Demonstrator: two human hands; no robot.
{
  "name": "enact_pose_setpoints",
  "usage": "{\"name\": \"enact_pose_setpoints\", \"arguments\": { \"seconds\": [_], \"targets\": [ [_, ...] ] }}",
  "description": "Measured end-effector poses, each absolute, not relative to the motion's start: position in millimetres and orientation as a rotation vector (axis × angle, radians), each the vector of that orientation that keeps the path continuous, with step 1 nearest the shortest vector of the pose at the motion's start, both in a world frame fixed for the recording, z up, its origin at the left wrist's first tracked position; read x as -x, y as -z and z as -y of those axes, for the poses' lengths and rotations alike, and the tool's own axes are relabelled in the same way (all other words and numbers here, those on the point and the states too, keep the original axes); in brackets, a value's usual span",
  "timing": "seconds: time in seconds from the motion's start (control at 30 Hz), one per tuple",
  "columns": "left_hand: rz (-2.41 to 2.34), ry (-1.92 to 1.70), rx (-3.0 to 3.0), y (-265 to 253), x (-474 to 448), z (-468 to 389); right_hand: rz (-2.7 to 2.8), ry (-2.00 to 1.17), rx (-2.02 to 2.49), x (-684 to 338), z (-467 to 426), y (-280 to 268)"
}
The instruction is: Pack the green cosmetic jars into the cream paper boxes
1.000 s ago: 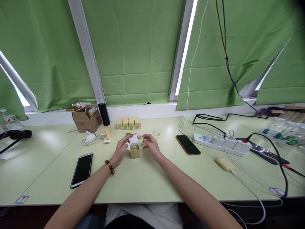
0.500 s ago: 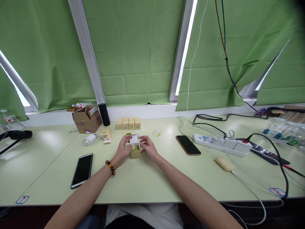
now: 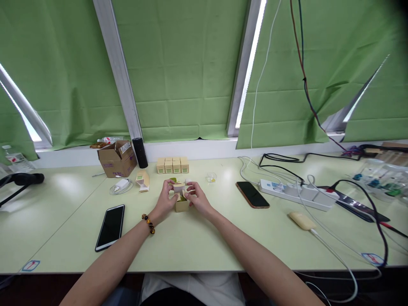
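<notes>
A small kraft cardboard box [image 3: 182,207] stands on the table in front of me, its lid flap partly raised at the back. Something yellow-green shows inside it, too small to name. My left hand [image 3: 166,199] grips the box from the left, thumb at the front corner and fingers at the back. From the other side my right hand [image 3: 198,198] holds the right side and flap with curled fingers. Just behind the hands lie a green item [image 3: 174,179] and a small white piece [image 3: 187,181], both partly hidden.
Several closed small boxes [image 3: 172,165] stand in a row behind. An opened paper packet [image 3: 142,181], a coiled white charger [image 3: 121,185] and a phone [image 3: 110,228] lie left. To the right are a clear dish [image 3: 211,177], another phone [image 3: 252,194] and a power strip [image 3: 296,193].
The box's lid flap, upright before with its white inside showing, is now folded lower toward the opening. My right fingers have shifted slightly inward over the box's right side.
</notes>
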State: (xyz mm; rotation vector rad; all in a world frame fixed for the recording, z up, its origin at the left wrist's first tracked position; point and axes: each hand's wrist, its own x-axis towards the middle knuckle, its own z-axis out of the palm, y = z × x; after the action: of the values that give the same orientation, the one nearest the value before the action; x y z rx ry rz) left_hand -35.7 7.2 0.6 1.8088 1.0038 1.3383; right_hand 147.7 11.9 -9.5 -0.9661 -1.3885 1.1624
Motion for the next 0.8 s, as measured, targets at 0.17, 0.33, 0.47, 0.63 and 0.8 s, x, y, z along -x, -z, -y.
{"name": "enact_pose_setpoints", "arguments": {
  "seconds": [0.17, 0.33, 0.47, 0.63, 0.8],
  "targets": [
    [-1.009, -1.383, -1.848, -3, 36, -6, 1.447, -1.147, 1.033, -145, -7, 8],
    [-1.034, -1.396, -1.944, -7, 36, -3, 1.471, -1.085, 1.036, -142, -7, 8],
    [-1.05, -1.39, -1.944, -8, 36, -1, 1.482, -1.061, 1.028, -140, -9, 10],
    [-1.028, -1.367, -1.935, -8, 38, -2, 1.51, -0.961, 1.008, -144, -9, 11],
    [-1.056, -1.367, -1.918, -7, 39, -3, 1.549, -0.789, 0.884, -150, 0, -1]
  ]
}}
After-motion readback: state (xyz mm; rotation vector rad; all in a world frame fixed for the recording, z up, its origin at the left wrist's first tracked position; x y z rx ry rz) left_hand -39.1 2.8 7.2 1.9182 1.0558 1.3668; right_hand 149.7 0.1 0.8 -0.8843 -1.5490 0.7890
